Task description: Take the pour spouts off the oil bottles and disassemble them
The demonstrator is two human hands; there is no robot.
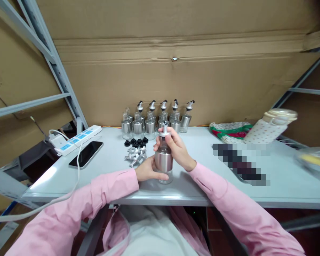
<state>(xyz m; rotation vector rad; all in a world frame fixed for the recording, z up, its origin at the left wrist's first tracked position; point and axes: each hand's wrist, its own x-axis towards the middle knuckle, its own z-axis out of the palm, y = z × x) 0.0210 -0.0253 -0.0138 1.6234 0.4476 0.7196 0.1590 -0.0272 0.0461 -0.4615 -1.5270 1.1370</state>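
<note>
A glass oil bottle with a steel sleeve stands upright near the table's front edge. My left hand wraps around its lower body, thumb across the front. Around the metal pourer spout at its top, my right hand closes its fingers. Left of the bottle lie a small pile of metallic spout pieces and several black stoppers. Behind them stand rows of similar bottles; those at the back carry pourer spouts, while the front ones show bare glass necks.
A phone and a white power strip with a trailing cable lie on the left. To the right are a patterned cloth, a tilted white jar, a blurred-out dark object and a bowl. Cardboard backs the table.
</note>
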